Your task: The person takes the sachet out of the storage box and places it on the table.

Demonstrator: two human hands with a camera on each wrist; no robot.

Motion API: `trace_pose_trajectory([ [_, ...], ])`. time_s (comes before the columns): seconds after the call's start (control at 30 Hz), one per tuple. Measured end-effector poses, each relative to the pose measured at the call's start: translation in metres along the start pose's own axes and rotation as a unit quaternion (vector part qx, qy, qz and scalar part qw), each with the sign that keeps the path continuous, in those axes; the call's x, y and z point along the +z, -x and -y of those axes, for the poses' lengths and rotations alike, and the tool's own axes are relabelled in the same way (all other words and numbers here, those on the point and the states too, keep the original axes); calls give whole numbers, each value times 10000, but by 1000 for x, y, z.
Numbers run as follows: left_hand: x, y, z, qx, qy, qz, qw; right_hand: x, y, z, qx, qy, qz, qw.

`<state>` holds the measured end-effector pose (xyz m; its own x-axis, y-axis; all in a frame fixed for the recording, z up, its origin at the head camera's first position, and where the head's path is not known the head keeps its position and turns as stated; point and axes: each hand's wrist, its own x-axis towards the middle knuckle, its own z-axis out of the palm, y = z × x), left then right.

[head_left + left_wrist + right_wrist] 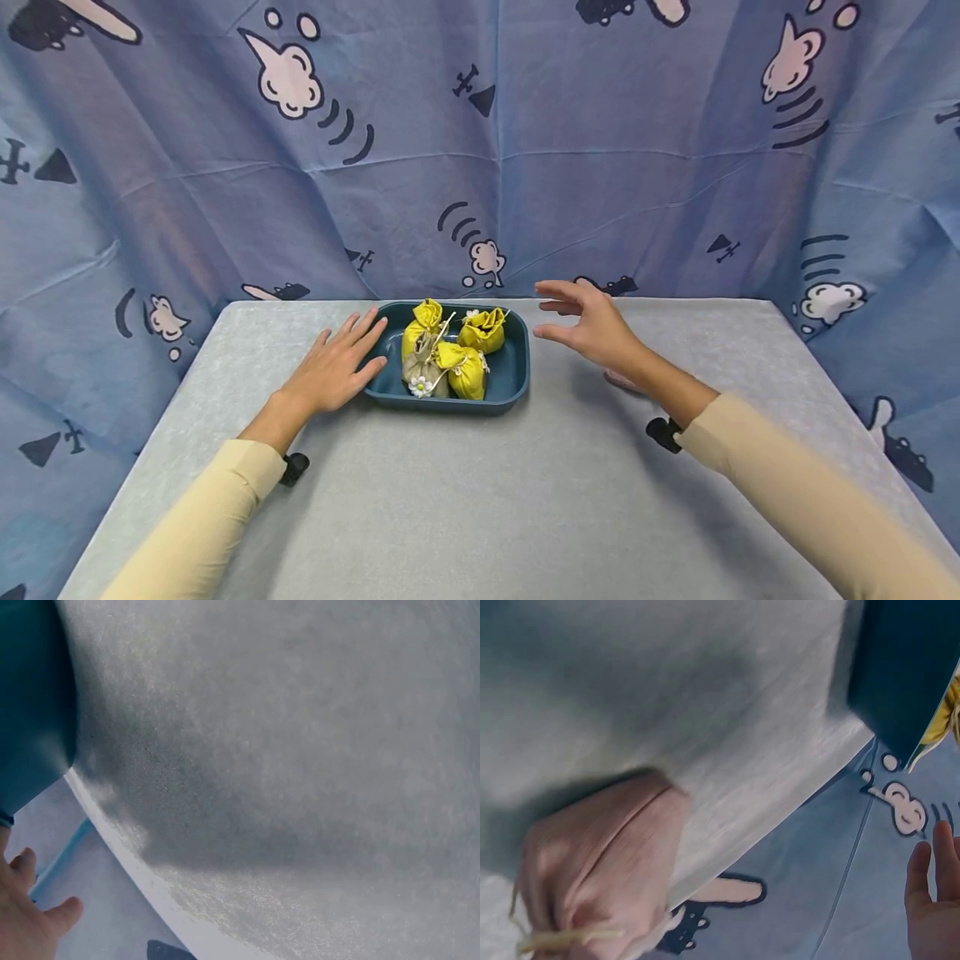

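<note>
A dark blue rectangular bin (pixel 450 406) stands on the table with small drawstring pouches inside. Three are yellow: a back-left pouch (pixel 427 315), a back-right pouch (pixel 483 331) and a front pouch (pixel 468 375). A grey-beige pouch (pixel 423 371) with a white flower lies beside them. Fingers spread, my left hand (pixel 326 371) rests at the bin's left rim. My right hand (pixel 592 329) hovers to the right of the bin, thumb and fingers apart, holding nothing. A pink drawstring pouch (pixel 607 859) lies on the table near the right wrist; in the head view the forearm mostly hides it.
A pale grey cloth covers the table (pixel 465 500). Behind its far edge hangs a blue patterned curtain (pixel 420 208), which also spans both sides. Small black devices are strapped under the left wrist (pixel 295 469) and the right wrist (pixel 664 434).
</note>
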<state>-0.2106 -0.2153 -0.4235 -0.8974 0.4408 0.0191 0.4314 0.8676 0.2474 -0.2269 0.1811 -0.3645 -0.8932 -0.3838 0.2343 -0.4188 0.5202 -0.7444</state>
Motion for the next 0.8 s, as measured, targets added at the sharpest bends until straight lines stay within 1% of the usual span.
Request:
trace_pose_trajectory([
  [0.17,1,0,1,-2,12,-28,10000,14,-5,4,-23,-201,241,9995],
  [0.27,1,0,2,16,4,-45,10000,21,-7,5,-90,-258,310,9991],
  [0.37,2,-1,2,32,10,-53,10000,27,-10,5,-181,-224,323,9991],
  [0.5,2,-1,2,19,49,-26,10000,34,-13,7,-173,-169,340,9991],
  [0.8,2,-1,3,4,57,-44,10000,51,-21,14,-216,-197,576,9979],
])
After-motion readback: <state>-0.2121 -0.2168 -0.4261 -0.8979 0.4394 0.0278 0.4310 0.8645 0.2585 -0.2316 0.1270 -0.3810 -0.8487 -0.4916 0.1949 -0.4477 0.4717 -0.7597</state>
